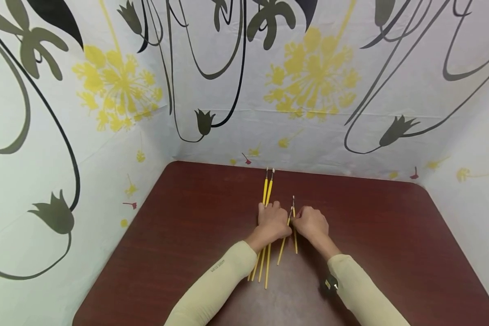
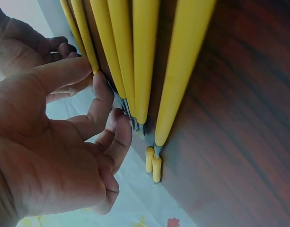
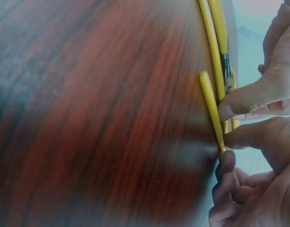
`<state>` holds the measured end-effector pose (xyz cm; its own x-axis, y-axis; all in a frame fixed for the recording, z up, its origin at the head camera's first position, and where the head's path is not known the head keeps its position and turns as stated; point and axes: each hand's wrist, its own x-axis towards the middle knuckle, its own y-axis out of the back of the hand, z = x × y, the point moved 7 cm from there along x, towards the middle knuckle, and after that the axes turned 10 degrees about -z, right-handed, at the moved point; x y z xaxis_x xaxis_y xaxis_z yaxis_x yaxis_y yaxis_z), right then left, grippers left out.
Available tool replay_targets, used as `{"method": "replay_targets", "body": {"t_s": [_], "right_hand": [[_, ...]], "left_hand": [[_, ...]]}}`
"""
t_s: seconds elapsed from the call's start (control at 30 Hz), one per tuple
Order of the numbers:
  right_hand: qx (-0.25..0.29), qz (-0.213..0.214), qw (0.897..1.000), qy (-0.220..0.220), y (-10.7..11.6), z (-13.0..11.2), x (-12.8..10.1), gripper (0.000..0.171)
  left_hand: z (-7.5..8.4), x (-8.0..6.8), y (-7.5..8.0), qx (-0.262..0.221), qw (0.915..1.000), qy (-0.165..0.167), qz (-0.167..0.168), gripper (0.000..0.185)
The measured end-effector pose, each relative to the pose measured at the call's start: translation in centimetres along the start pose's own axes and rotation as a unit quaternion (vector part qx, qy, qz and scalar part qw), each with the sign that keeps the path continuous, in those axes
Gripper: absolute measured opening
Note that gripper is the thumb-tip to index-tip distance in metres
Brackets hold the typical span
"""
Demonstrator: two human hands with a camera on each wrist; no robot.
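Several slim yellow paintbrushes lie side by side on a dark red-brown table (image 1: 187, 226). My left hand (image 1: 274, 221) reaches over the longer paintbrushes (image 1: 267, 267), and its thumb and index finger pinch a shorter paintbrush (image 1: 283, 246) to their right. Close beside it, my right hand (image 1: 311, 222) pinches the rightmost short paintbrush (image 3: 211, 104) between thumb and fingers. The two short brushes slant apart toward their handle ends, with bristles pointing to the far side. In the head view the left hand and forearm hide the middles of the longer brushes.
Behind the table's far edge hangs a pale wall covering (image 1: 236, 90) with grey, black and yellow flower prints. It runs along the left and right sides too. A small dark device (image 1: 330, 284) sits at the right wrist.
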<state>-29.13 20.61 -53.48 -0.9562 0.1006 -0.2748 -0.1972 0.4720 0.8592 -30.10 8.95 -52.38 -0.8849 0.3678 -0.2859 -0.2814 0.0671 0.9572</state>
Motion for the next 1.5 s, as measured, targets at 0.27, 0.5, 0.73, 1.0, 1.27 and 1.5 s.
{"method": "replay_targets", "body": {"t_s": [0.27,0.5,0.73,1.0,1.27,1.5], "right_hand": [[0.003,-0.006,1.000,-0.013,0.0,0.4,-0.3,0.039],[0.014,-0.012,1.000,-0.019,0.0,0.7,-0.7,0.043],[0.054,-0.040,0.998,-0.006,-0.2,0.6,-1.7,0.045],[0.058,-0.038,0.998,0.009,-0.2,0.0,-3.0,0.038],[0.047,-0.010,0.998,0.032,-0.7,-0.6,-4.3,0.023],[0.034,-0.020,0.998,0.040,-2.0,-1.0,-5.5,0.018]], "left_hand": [[0.1,-0.2,0.3,0.002,0.9999,-0.004,0.011,0.026],[-0.2,-0.8,0.6,-0.010,0.9996,0.001,0.027,0.028],[-1.1,-1.7,1.0,-0.048,0.9978,0.017,0.042,0.041],[-1.8,-2.6,1.1,-0.087,0.9952,0.019,0.041,0.046],[-2.9,-4.5,1.0,-0.118,0.9908,-0.004,0.067,0.048],[-3.7,-5.7,0.3,-0.102,0.9919,0.002,0.075,0.045]]}}
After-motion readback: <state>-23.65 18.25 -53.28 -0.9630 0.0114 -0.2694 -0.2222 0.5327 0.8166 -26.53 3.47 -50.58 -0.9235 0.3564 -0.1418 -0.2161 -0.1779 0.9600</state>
